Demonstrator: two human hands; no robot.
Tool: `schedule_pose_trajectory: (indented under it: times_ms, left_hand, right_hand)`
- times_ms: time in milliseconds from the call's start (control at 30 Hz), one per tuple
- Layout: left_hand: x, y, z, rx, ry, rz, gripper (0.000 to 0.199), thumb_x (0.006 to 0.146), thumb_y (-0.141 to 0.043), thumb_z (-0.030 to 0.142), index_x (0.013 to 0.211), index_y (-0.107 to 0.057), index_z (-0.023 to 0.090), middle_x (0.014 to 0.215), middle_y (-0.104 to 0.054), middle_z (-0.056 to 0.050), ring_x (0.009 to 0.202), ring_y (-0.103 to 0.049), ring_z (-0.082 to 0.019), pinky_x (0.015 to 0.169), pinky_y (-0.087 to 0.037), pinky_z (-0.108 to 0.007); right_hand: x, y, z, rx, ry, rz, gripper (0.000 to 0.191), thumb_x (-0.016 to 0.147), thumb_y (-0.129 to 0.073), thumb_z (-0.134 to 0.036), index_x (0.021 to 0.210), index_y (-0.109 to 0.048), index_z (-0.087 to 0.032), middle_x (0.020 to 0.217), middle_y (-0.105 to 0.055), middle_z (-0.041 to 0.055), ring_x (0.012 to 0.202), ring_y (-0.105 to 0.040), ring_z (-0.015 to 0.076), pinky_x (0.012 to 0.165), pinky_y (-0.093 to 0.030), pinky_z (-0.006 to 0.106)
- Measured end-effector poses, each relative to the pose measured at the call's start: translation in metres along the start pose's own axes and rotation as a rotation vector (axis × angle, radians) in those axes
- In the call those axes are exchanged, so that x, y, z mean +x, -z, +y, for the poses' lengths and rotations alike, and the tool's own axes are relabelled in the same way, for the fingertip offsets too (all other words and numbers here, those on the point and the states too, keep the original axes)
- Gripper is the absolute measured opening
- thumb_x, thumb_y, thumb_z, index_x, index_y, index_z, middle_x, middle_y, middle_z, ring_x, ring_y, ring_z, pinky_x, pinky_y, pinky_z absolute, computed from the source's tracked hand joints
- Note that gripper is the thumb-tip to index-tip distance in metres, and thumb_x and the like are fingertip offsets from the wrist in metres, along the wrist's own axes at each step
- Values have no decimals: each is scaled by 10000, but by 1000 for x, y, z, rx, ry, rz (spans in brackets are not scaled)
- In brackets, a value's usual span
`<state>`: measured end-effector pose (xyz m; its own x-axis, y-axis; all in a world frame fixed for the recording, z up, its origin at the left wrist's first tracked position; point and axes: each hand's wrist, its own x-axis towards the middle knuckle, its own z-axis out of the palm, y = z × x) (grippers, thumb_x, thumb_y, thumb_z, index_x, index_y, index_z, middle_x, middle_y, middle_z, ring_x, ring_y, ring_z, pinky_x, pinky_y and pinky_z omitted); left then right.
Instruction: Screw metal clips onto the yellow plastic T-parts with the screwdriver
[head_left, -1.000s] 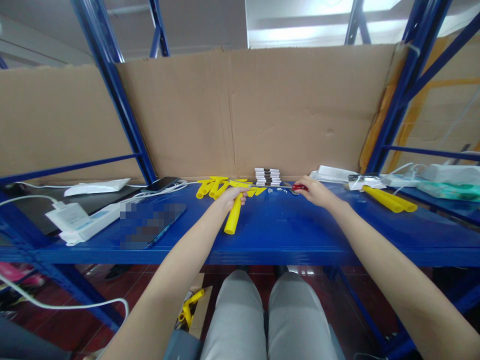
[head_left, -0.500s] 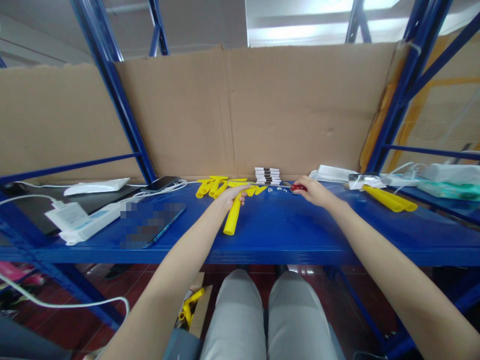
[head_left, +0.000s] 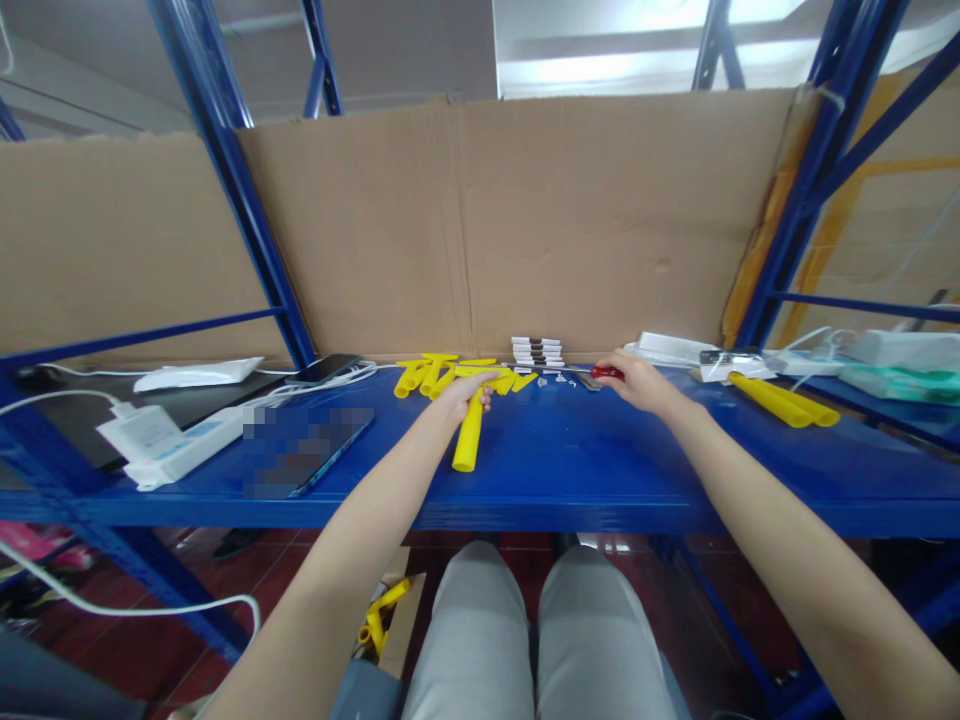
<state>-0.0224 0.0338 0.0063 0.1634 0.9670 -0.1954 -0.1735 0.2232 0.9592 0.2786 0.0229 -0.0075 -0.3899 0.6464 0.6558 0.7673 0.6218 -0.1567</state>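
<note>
My left hand (head_left: pixel 471 394) is closed around a yellow tube (head_left: pixel 468 440), whose round end points down toward the front edge of the blue shelf. Farther right, my right hand (head_left: pixel 634 382) grips the red handle of a screwdriver (head_left: pixel 606 372). Its thin shaft points left toward my left hand; where the tip ends I cannot make out. Between the hands, small metal pieces (head_left: pixel 541 382) lie on the shelf, too small to name. Behind my left hand rest several yellow T-shaped pieces (head_left: pixel 429 374). Beside them stands a stack of white pieces with dark middles (head_left: pixel 537 352).
Two yellow tubes (head_left: pixel 784 402) lie at the right near white packages. On the left are a tablet (head_left: pixel 307 455), a phone (head_left: pixel 328 368), a power strip (head_left: pixel 187 450) and cables. A cardboard sheet (head_left: pixel 562 220) closes the back. Below, a box (head_left: pixel 405 610) holds yellow pieces.
My right hand and the screwdriver have shifted slightly to the right. My left hand keeps its hold on the yellow tube. The whole view has moved a little.
</note>
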Motion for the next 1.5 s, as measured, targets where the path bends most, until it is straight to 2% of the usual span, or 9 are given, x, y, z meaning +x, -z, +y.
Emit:
schedule_pose_trajectory:
  times_ms: [167, 300, 500, 667, 933, 1000, 1100, 1300, 1500]
  left_hand:
    - [5, 4, -2, -17, -53, 20, 52, 869, -551, 122, 819, -559, 134, 417, -418, 73, 290, -353, -47, 317, -296, -147]
    - [3, 2, 0, 8, -17, 69, 54, 878, -535, 126, 826, -544, 137, 406, -409, 75, 283, -345, -54, 315, -291, -153]
    - [-1, -1, 1, 9, 7, 53, 26, 882, -527, 139, 870, -549, 147, 411, -395, 82, 284, -346, -63, 312, -276, -158]
    - [1, 1, 0, 24, -18, 3, 87, 896, -518, 147, 810, -529, 154, 413, -412, 74, 288, -342, -54, 323, -301, -156]
    - [1, 0, -2, 52, 8, -35, 92, 898, -522, 151, 807, -529, 153, 414, -410, 78, 286, -349, -53, 319, -304, -154]
    - [0, -1, -2, 56, 14, -36, 96, 899, -526, 157, 803, -524, 152, 416, -416, 77, 287, -353, -51, 316, -302, -148]
    - [-1, -4, -3, 52, 38, -43, 74, 899, -528, 152, 826, -541, 148, 417, -410, 84, 280, -344, -47, 311, -292, -147]
    - [-3, -10, -5, 63, 72, -89, 44, 895, -539, 162, 874, -571, 142, 424, -410, 88, 272, -330, -45, 303, -278, -146]
    - [-7, -15, -6, 123, 49, -130, 69, 910, -515, 192, 883, -569, 158, 412, -411, 82, 285, -363, -58, 322, -318, -146]
  right_hand:
    - [0, 3, -3, -10, 9, -19, 152, 830, -541, -239, 907, -660, -185, 902, -640, 106, 866, -613, 236, 782, -474, 367]
    - [1, -2, -6, -3, 36, -19, 144, 827, -544, -231, 904, -659, -191, 900, -641, 98, 868, -613, 231, 783, -480, 357]
    - [1, -3, -2, 1, 24, -24, 136, 817, -562, -248, 887, -668, -200, 889, -662, 96, 863, -624, 235, 775, -493, 363]
    - [-1, -5, 4, 25, 6, -184, 109, 775, -591, -229, 827, -682, -200, 848, -697, 84, 789, -640, 222, 737, -506, 345]
    - [-4, -25, 10, 50, -41, -379, 99, 748, -647, -235, 817, -716, -217, 855, -729, 58, 752, -669, 214, 709, -525, 322]
    - [-3, -30, 6, 35, -48, -354, 129, 744, -657, -227, 857, -716, -207, 899, -727, 74, 799, -674, 224, 740, -528, 336]
    - [6, -37, -9, 48, -38, -230, 157, 767, -655, -261, 900, -708, -198, 929, -715, 94, 837, -668, 230, 774, -528, 366]
    - [48, -58, -56, 277, -7, 8, 121, 825, -587, -267, 841, -683, -196, 878, -695, 70, 835, -639, 200, 812, -507, 374]
    - [71, -81, -71, 470, -77, 34, 54, 750, -636, -242, 709, -629, -208, 799, -661, 34, 805, -616, 190, 797, -503, 364]
